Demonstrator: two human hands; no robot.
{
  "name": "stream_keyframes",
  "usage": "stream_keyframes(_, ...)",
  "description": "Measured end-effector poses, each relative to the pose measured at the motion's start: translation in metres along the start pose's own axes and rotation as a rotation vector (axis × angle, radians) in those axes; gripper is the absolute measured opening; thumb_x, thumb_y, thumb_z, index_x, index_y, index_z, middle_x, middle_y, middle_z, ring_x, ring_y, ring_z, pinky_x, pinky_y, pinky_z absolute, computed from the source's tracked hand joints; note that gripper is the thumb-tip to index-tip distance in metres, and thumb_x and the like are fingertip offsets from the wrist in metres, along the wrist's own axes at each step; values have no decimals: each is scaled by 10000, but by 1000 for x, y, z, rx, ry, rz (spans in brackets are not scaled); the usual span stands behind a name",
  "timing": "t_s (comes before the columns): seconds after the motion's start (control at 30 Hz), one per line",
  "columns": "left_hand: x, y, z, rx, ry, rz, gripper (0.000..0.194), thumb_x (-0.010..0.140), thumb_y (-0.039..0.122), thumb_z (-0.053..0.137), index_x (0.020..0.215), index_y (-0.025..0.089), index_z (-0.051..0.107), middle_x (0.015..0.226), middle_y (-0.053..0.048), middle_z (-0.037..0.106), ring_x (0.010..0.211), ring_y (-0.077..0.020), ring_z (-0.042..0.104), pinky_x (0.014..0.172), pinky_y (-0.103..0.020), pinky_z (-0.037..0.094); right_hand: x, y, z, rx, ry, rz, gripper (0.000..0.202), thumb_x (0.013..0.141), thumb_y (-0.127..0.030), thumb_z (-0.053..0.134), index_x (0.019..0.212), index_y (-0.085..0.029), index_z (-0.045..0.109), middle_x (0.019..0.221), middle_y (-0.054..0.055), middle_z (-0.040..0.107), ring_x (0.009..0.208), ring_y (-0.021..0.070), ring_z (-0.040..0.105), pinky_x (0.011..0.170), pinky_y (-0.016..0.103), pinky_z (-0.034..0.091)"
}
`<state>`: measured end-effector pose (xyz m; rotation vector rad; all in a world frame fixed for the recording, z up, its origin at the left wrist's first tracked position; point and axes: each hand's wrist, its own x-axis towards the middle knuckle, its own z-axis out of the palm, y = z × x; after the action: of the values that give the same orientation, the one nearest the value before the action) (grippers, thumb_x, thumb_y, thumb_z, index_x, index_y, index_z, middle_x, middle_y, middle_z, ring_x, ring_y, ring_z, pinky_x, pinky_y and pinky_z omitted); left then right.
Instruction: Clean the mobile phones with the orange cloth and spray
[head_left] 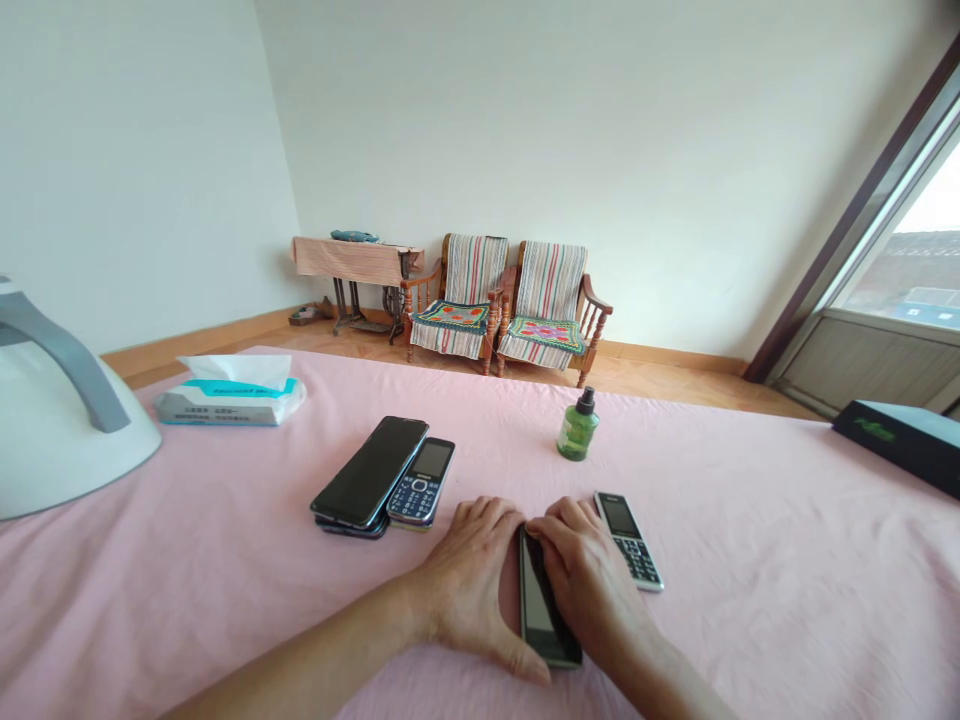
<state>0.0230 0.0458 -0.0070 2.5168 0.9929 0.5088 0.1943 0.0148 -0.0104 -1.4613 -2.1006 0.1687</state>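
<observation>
A dark smartphone [536, 605] lies on the pink cloth between my hands. My left hand [476, 575] is curved along its left side, fingertips at the top edge and thumb at the bottom corner. My right hand [585, 565] lies over its right side with bent fingers at the top. Just right of that hand is a keypad phone [630, 545], partly covered by it. To the left, a large black smartphone [371, 472] tops a stack, and a dark blue keypad phone [421, 485] sits beside it on something thin.
Pink cloth [750, 560] covers the table. A green spray bottle [577, 430] stands beyond the hands. Farther left are a tissue pack [232, 400] and a white kettle-like container [75, 430]; a black box [900, 440] is at right. Two chairs [544, 300] stand by the wall.
</observation>
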Motion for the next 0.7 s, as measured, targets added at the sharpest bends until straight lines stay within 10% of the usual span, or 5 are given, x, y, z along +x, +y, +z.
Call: stream_keyframes(0.7,1,1,0,10,8,-4,875,353,684,751,1033,203,484,1006,-61,483,911,-293,459,911,-499,353,3,2,-1,-71,21,38,272,794,-13,493,858,-204,675,817,46,575,827,209,490,787,346,370)
